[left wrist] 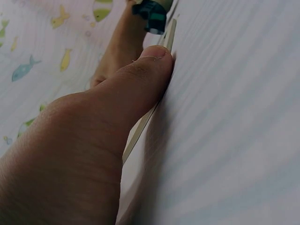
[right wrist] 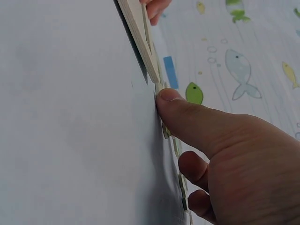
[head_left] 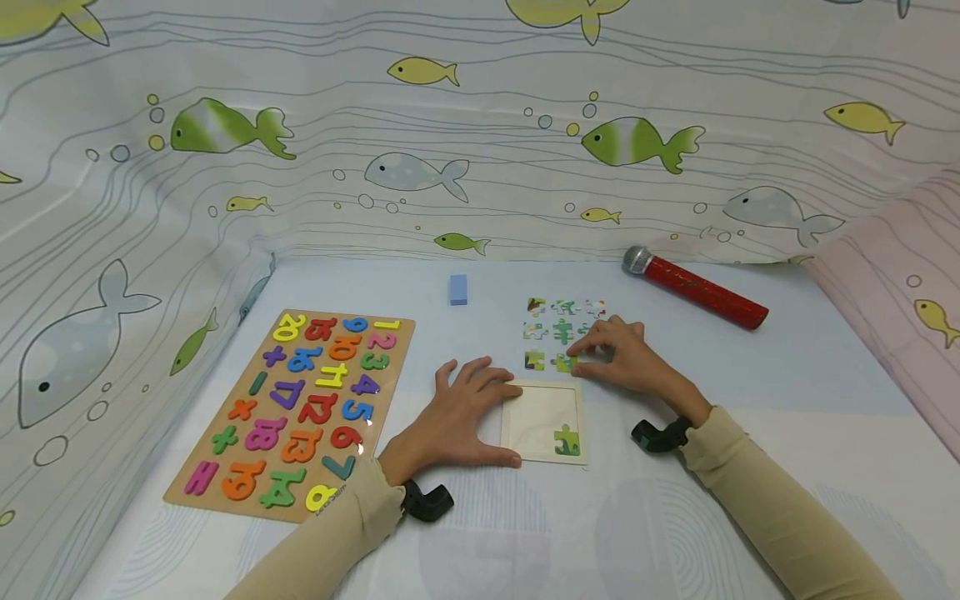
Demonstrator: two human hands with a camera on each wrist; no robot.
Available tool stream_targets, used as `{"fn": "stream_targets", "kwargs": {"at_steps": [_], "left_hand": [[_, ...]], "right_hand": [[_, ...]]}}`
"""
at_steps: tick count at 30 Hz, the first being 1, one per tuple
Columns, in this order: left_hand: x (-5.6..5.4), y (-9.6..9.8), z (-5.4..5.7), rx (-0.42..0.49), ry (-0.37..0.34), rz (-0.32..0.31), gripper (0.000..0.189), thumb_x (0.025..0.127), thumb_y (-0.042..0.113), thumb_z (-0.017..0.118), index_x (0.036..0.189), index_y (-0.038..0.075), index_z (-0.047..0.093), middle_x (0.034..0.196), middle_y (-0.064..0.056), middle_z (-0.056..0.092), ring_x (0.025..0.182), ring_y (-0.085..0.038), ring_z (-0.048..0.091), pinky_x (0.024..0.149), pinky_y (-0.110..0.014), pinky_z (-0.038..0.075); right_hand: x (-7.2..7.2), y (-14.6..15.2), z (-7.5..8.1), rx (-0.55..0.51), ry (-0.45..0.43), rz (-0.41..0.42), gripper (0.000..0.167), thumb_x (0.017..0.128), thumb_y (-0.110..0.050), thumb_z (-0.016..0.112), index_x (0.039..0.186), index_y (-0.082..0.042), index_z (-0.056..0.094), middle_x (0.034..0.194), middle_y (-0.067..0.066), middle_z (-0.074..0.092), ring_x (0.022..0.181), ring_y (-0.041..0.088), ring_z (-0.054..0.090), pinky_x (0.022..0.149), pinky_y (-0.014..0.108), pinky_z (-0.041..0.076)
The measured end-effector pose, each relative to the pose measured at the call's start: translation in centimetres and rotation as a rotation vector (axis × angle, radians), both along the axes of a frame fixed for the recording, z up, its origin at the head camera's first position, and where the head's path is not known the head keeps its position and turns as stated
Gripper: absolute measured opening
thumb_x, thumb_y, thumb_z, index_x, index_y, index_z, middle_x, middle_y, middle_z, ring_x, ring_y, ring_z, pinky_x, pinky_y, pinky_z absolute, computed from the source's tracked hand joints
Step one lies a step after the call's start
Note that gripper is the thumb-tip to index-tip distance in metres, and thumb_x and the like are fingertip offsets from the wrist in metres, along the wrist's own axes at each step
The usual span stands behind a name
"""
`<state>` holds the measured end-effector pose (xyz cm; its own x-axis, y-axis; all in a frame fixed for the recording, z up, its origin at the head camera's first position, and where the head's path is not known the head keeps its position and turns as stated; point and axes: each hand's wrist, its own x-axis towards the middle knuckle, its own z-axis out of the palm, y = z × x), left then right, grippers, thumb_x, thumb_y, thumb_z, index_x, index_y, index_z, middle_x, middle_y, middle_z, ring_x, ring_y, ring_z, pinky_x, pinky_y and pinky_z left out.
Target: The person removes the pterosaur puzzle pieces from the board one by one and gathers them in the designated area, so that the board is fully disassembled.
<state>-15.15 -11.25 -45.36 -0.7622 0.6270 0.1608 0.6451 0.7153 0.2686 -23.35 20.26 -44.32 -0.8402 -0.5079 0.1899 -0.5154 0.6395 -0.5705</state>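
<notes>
My left hand [head_left: 463,418] spreads at the left side of a square wooden puzzle tray [head_left: 528,429], index fingertip by its top edge and thumb along its bottom edge. One green jigsaw piece [head_left: 567,442] lies in the tray's lower right corner. Just above the tray, my right hand [head_left: 628,357] pinches another green jigsaw piece [head_left: 561,363] between thumb and fingers, low at the table. Several loose jigsaw pieces [head_left: 535,331] lie in rows around it; the right hand partly hides those at the right. In the right wrist view, the thumb [right wrist: 187,110] presses near the tray's corner.
A wooden number board [head_left: 255,408] with colourful numerals and signs lies at left, near the left forearm. A small blue block [head_left: 458,290] stands behind the tray. Toward the back right lies a red microphone [head_left: 701,289]. Fish-patterned cloth [head_left: 495,117] rises behind the table.
</notes>
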Motion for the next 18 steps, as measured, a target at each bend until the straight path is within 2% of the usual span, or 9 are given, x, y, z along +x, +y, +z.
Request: {"fn": "stream_targets", "kwargs": {"at_steps": [8, 18], "left_hand": [[0.0, 0.0, 0.0, 0.000, -0.005, 0.000, 0.092, 0.070, 0.081, 0.069, 0.147, 0.032, 0.053, 0.153, 0.005, 0.047, 0.153, -0.030, 0.029, 0.115, -0.069, 0.014], [0.0, 0.0, 0.0, 0.004, 0.002, -0.005, 0.092, 0.070, 0.081, 0.070, 0.147, 0.032, 0.052, 0.153, 0.004, 0.047, 0.153, -0.030, 0.029, 0.114, -0.070, 0.014]], "right_hand": [[0.1, 0.0, 0.4, -0.039, -0.013, 0.030, 0.027, 0.079, -0.024, 0.088, 0.105, -0.022, 0.081, 0.094, -0.002, 0.069, 0.090, 0.018, 0.047, 0.079, 0.041, 0.017], [0.7, 0.0, 1.1, -0.090, -0.060, 0.140, 0.030, 0.078, -0.024, 0.089, 0.107, -0.021, 0.081, 0.093, -0.003, 0.068, 0.097, 0.015, 0.053, 0.080, 0.040, 0.020]]}}
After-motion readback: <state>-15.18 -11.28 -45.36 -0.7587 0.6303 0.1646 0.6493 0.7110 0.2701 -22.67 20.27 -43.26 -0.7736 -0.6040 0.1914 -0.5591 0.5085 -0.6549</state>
